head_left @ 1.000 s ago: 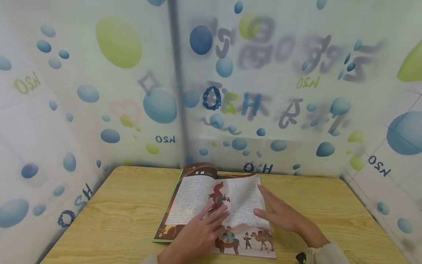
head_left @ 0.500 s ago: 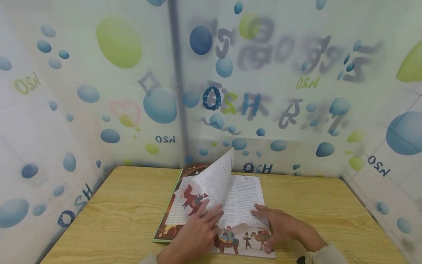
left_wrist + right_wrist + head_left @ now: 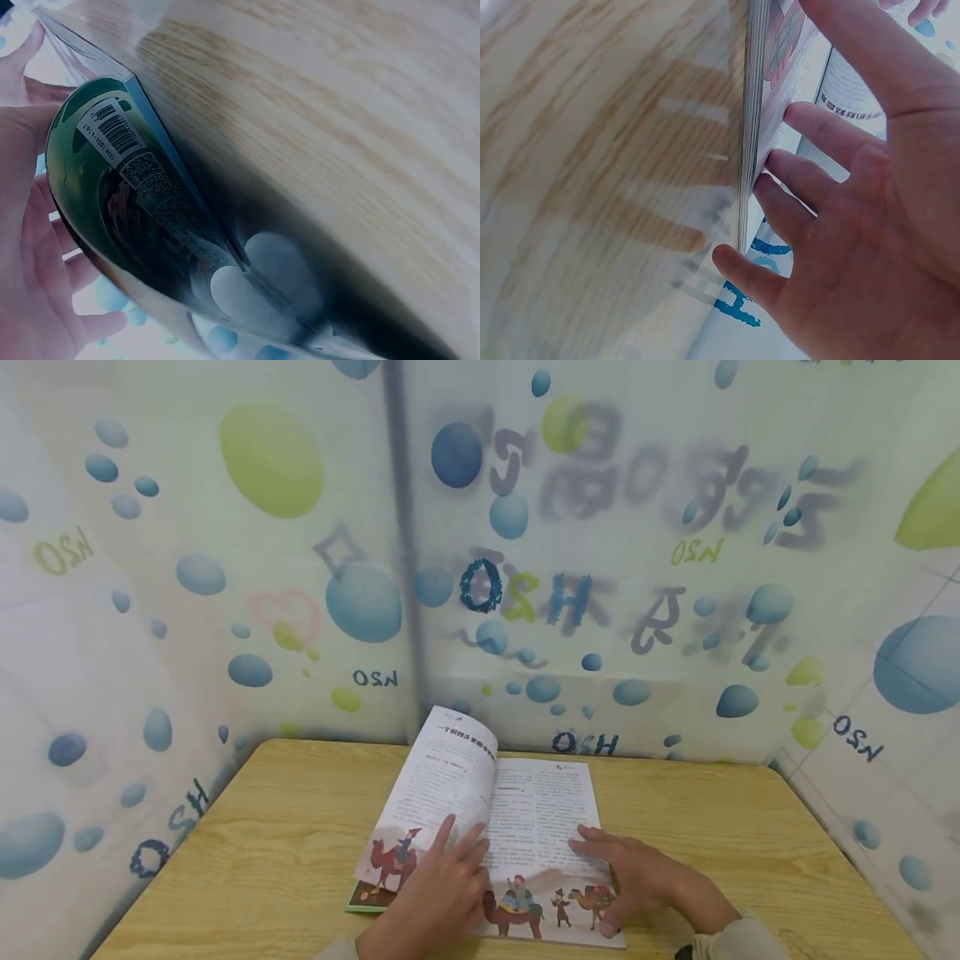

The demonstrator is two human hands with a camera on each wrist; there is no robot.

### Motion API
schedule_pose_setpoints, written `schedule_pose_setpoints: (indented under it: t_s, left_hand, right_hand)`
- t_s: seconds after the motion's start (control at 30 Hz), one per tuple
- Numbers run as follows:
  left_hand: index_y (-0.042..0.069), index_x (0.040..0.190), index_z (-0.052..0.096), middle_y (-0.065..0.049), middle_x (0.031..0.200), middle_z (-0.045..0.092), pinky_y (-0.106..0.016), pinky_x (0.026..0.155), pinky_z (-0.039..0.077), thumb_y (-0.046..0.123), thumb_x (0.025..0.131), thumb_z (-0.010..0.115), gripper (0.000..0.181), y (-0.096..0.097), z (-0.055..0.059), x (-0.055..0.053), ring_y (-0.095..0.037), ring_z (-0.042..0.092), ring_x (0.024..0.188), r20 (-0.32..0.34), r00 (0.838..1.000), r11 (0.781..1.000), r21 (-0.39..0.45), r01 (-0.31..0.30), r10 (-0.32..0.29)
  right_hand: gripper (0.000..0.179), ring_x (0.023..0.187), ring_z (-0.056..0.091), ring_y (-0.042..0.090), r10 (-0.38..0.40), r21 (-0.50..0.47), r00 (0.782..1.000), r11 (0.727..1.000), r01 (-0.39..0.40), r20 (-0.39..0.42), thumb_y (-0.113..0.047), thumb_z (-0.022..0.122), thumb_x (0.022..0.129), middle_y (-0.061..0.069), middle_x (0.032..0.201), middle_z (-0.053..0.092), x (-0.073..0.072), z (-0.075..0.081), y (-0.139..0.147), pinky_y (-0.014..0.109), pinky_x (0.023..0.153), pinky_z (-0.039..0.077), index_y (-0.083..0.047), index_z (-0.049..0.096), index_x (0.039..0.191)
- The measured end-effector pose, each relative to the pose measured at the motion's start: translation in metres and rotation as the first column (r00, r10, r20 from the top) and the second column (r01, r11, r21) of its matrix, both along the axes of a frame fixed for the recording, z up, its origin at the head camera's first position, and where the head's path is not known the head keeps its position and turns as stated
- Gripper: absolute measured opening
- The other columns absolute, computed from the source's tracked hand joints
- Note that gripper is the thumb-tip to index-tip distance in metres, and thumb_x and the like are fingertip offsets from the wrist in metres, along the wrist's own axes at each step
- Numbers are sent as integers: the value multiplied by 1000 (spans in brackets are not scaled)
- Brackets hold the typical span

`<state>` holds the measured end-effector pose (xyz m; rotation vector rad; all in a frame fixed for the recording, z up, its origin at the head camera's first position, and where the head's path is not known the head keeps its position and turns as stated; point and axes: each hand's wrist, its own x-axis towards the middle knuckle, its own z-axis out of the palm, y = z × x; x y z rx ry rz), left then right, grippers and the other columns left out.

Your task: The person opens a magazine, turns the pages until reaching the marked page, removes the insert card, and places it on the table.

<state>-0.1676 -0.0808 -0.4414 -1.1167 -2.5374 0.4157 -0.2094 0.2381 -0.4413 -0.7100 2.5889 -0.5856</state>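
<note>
An open illustrated magazine (image 3: pixel 540 802) lies on the wooden table, camels drawn along the bottom of its pages. Its left page (image 3: pixel 450 777) bows upward, the far end standing above the cover beneath. My left hand (image 3: pixel 444 889) rests over the lower left page near the fold, fingers extended. My right hand (image 3: pixel 647 872) lies at the right page's outer edge, its fingers spread on the paper. In the left wrist view the curved back cover (image 3: pixel 112 202) shows a barcode beside the hand. Stacked page edges (image 3: pixel 750 112) run by the right fingertips in the right wrist view.
The wooden table (image 3: pixel 285 827) extends to both sides of the magazine. Behind it hangs a pale curtain (image 3: pixel 637 543) with blue and green droplets and mirrored lettering, and similar panels enclose the left and right sides.
A page has turned over from right to left, showing a new spread. My right hand has moved down from the page's upper edge to its lower right side; my left hand has shifted slightly left.
</note>
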Motion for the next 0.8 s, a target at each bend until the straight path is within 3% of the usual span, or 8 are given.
schedule_pose_setpoints:
  t_s: [0.33, 0.53, 0.8]
  left_hand:
    - [18, 98, 75, -4, 130, 65, -57, 94, 48, 35, 89, 63, 23, -2, -1, -1, -26, 54, 129, 137, 990, 994, 92, -56, 43]
    - [17, 94, 74, -6, 129, 65, -59, 84, 53, 33, 89, 63, 20, -3, -3, 0, -27, 56, 126, 146, 988, 989, 129, -66, 47]
    - [19, 101, 74, -5, 133, 62, -61, 86, 52, 37, 90, 64, 24, -2, 1, 2, -28, 54, 129, 234, 968, 987, 114, -116, 87]
  right_hand:
    - [103, 143, 32, 43, -6, 14, 1000, 1000, 6, -9, -43, 93, 60, 12, 159, 33, 1, 3, -2, 66, 107, 32, -16, 49, 148]
    - [102, 143, 32, 43, -4, 5, 1000, 1000, 4, -2, -43, 93, 60, 12, 159, 32, 1, 4, -2, 66, 107, 32, -16, 49, 148]
    - [101, 142, 33, 44, 2, -4, 1000, 1000, -2, -2, -44, 93, 60, 14, 159, 33, 0, 3, -2, 66, 106, 33, -14, 50, 147]
